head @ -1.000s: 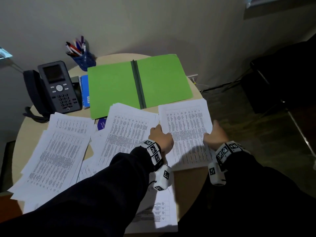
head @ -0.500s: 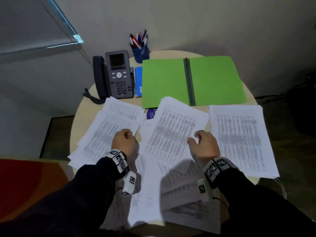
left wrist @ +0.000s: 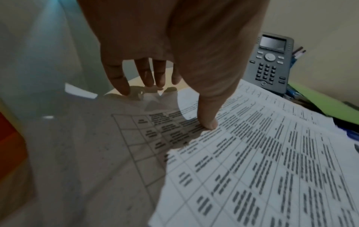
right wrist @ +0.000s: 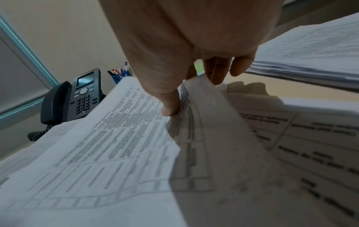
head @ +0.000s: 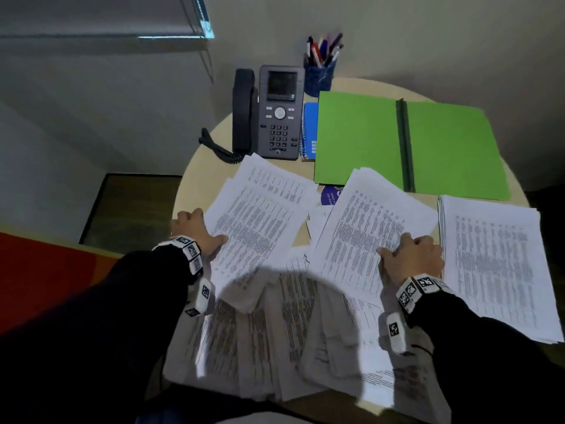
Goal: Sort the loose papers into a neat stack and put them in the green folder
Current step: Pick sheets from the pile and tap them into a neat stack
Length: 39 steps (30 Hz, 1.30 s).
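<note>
The green folder (head: 360,139) lies open at the back of the round table (head: 195,175). Printed papers are spread in front of it: a left pile (head: 263,215), a middle pile (head: 367,228), a squared stack (head: 495,264) at the right and several sheets (head: 290,332) in shadow near me. My left hand (head: 198,231) is at the left pile's outer edge. Its thumb (left wrist: 207,122) presses on the top sheet, and its fingers (left wrist: 143,75) hang straight past the edge. My right hand (head: 406,255) pinches the middle pile's right edge (right wrist: 196,98), thumb on top, fingers underneath, the edge curled up.
A desk phone (head: 275,114) stands at the back left, with a blue pen cup (head: 319,75) behind it and a blue spiral notebook (head: 309,130) beside the folder. A purple item (head: 330,195) peeks out between the piles. The front sheets overhang the table's near edge.
Both hands left the right stack and moved left. My left hand reached the left pile's outer edge. My right hand took hold of the middle pile's right edge. The head view swung left.
</note>
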### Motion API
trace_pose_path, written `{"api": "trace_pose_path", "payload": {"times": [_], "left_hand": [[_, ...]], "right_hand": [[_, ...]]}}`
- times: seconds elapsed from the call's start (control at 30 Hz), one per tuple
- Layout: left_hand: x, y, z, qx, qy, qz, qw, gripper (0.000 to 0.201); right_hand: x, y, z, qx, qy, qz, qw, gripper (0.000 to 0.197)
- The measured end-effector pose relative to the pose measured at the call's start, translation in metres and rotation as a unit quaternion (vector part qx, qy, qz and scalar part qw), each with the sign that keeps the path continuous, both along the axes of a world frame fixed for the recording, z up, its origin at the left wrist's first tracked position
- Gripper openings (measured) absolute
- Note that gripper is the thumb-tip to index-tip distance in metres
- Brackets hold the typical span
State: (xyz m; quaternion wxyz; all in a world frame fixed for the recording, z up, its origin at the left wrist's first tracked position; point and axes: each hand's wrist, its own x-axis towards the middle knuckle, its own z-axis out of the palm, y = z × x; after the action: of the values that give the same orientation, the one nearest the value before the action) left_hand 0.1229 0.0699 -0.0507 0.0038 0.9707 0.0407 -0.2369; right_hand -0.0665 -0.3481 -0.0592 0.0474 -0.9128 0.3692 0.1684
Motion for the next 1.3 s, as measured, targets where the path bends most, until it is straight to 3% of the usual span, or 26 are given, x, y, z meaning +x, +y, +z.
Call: {"api": "trace_pose_path", "payload": {"times": [0.13,0.2,0.3,0.37,0.43,0.5,0.57,0.67,0.77,0.8,0.93,1.0,1.07,1.17,1.3], "left_hand": [[0.008,0.004,0.002,-0.031,0.017,0.013,0.999,0.097],[0.009,0.004,0.003,-0.033,0.016,0.019,0.999,0.091],[0.005,0.007,0.007,-0.040,0.011,0.048,0.998,0.081],[0.000,0.007,0.011,-0.055,0.009,0.065,0.996,0.074],[-0.003,0.007,0.011,-0.066,0.037,0.079,0.994,0.064],[-0.005,0.007,0.010,-0.076,0.064,0.088,0.991,0.052],[-0.007,0.006,0.010,-0.101,0.065,0.112,0.986,0.052],[-0.010,0.006,0.009,-0.150,0.042,0.138,0.978,0.056],[-0.011,0.002,0.010,-0.128,0.054,0.090,0.986,0.017],[-0.012,-0.002,0.011,-0.125,0.065,0.079,0.987,0.015],[-0.012,-0.030,0.017,-0.102,0.059,0.064,0.991,0.016],[-0.013,-0.039,0.011,-0.059,0.030,0.061,0.996,0.046],[-0.015,-0.046,0.007,-0.053,0.020,0.086,0.995,0.059],[-0.015,-0.050,0.002,-0.039,0.037,0.091,0.994,0.064],[-0.013,-0.047,0.001,-0.021,0.030,0.073,0.997,0.061]], "right_hand": [[0.005,0.007,0.002,0.089,-0.080,-0.039,0.992,0.052],[0.006,0.005,-0.003,0.157,-0.133,-0.073,0.976,0.066],[0.004,0.003,0.002,0.217,-0.193,-0.111,0.950,0.107],[0.000,0.002,0.010,0.238,-0.204,-0.137,0.940,0.115],[-0.007,-0.001,0.017,0.247,-0.185,-0.169,0.936,0.107],[-0.010,-0.008,0.015,0.235,-0.164,-0.167,0.943,0.072],[-0.008,-0.013,0.014,0.219,-0.156,-0.133,0.954,0.040],[0.001,-0.019,0.011,0.150,-0.135,-0.071,0.977,0.049],[0.009,-0.019,0.005,0.106,-0.069,-0.030,0.991,0.063],[0.011,-0.019,0.003,0.097,-0.057,-0.022,0.993,0.061],[0.015,-0.013,0.004,0.073,-0.057,-0.012,0.996,0.050],[0.014,-0.009,0.004,0.071,-0.062,-0.018,0.995,0.049],[0.012,-0.007,0.001,0.074,-0.073,-0.028,0.994,0.048],[0.007,-0.007,-0.003,0.086,-0.089,-0.053,0.991,0.051],[0.005,0.001,-0.004,0.078,-0.117,-0.038,0.989,0.035]]}}
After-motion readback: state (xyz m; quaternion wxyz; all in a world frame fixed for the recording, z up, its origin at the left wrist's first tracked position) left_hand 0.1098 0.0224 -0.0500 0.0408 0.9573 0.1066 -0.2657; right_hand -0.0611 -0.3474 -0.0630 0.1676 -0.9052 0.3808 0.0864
